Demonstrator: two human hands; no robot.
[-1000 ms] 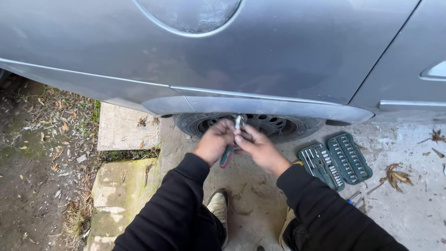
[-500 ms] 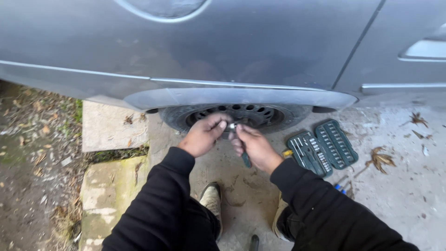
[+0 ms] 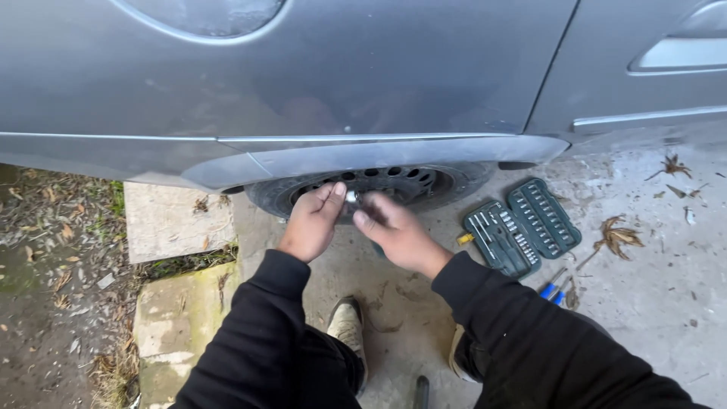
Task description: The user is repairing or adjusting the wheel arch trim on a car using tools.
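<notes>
Down at the near edge, black sleeves and a worn shoe (image 3: 347,327) on the concrete. Just above, the left hand (image 3: 310,223) and right hand (image 3: 397,233) meet in front of the wheel (image 3: 379,184). Between them sits a small metal socket piece (image 3: 351,198), silvery and short, mostly covered by fingers. The left hand's thumb and fingers pinch it; the right hand's fingertips close around the blurred tool end beside it, and a dark handle seems to peek below that palm. Off to the right, an open green socket case (image 3: 522,227) lies on the ground, rows of bits showing, blue-handled screwdrivers (image 3: 555,288) just beside it. Farthest back, the dark steel wheel with round holes sits tucked under the grey car body (image 3: 363,83).
</notes>
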